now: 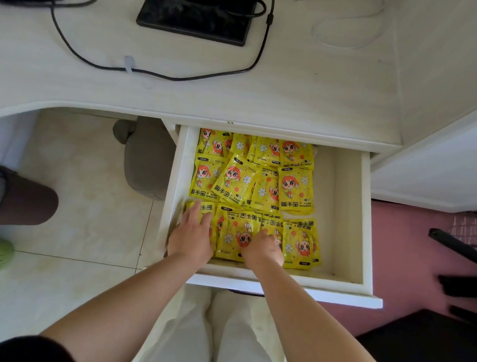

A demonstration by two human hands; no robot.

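Drawer [343,224]: stood open, yellow hand-warmer packets [294,185] packed across its left and middle.
Left hand [190,238]: fingers straight, flat on the near-left packets.
Right hand [263,249]: fingers bent down onto near-row packets, tips hidden; hold could not be told.

Black short sleeve [15,349], cream trousers [235,339]; left hand [190,240], right hand [263,248] bare.

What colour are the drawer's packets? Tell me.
The packets are yellow with orange-haired cartoon figures; head view.
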